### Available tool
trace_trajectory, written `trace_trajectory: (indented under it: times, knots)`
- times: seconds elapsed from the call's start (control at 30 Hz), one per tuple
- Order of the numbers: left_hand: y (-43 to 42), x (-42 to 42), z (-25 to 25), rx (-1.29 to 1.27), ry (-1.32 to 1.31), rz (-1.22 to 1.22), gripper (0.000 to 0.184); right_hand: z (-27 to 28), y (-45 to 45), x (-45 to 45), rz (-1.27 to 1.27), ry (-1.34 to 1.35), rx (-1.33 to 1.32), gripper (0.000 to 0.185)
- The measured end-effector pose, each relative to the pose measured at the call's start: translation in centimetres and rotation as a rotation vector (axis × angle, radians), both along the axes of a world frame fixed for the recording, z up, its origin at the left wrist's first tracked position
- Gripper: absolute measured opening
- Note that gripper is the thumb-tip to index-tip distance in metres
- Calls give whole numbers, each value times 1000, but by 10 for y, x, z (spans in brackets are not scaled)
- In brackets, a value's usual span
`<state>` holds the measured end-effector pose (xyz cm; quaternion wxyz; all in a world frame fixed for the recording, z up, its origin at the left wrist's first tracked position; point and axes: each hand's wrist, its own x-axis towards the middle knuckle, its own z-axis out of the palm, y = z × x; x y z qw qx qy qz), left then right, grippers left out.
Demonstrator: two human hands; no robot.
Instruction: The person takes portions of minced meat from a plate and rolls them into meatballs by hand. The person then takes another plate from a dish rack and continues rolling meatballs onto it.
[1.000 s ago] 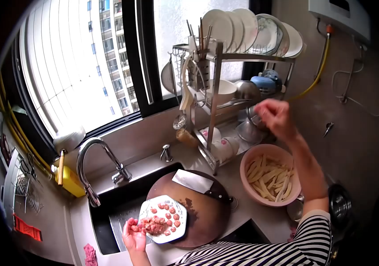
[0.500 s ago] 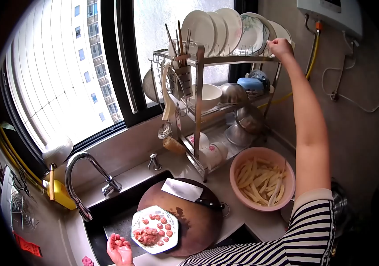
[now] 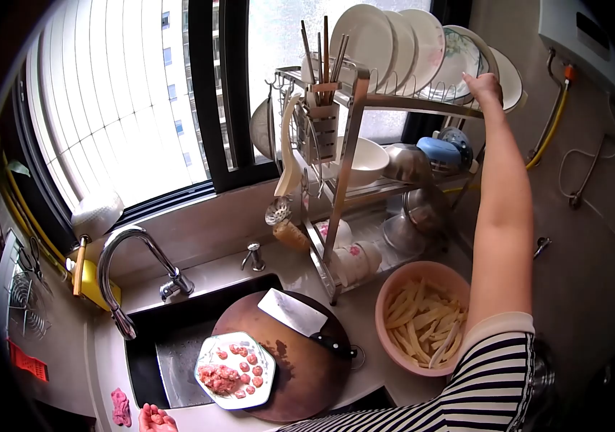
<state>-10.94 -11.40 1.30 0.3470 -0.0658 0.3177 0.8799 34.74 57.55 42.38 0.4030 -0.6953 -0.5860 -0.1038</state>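
Note:
My right hand (image 3: 485, 88) is up at the top tier of the dish rack, its fingers closed at the edge of a floral-patterned plate (image 3: 459, 63). My left hand (image 3: 156, 418) is at the bottom edge, partly cut off, its fingers curled upward; the meatball seen in its palm half a second ago is hidden now. To its right, a white angular plate (image 3: 264, 385) bears a mound of minced meat (image 3: 217, 377) and several small meatballs (image 3: 245, 379). That plate rests on a round wooden cutting board (image 3: 307, 403), near a cleaver (image 3: 293, 312).
A pink basin (image 3: 382, 331) of pale cut strips stands right of the board. Behind are the metal dish rack (image 3: 347, 155), chopsticks (image 3: 326, 54) and bowls. The board overhangs the black sink (image 3: 145, 360) under a curved faucet (image 3: 109, 252). A pink cloth (image 3: 121, 407) lies at left.
The camera view has shifted. My right hand has moved in against the plates on the rack. My left hand has dropped toward the bottom edge, and its palm has gone from view.

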Motion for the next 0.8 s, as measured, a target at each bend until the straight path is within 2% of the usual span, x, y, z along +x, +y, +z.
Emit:
trace_trajectory:
  times: [0.13, 0.23, 0.5, 0.63, 0.8]
  knots:
    - [1, 8, -3, 52, 22, -43, 15, -2, 3, -1, 0, 39, -14, 51]
    - [10, 11, -14, -126, 32, 49, 18, -7, 17, 1, -8, 4, 148, 47]
    - [3, 24, -16, -119, 14, 74, 18, -10, 8, -1, 87, -11, 149, 37]
    - [-9, 34, -13, -116, 12, 85, 18, -19, 5, -15, 50, 14, 353, 35]
    - [-20, 51, 0, -120, 25, 115, 18, -16, -9, -23, -31, -112, 526, 34]
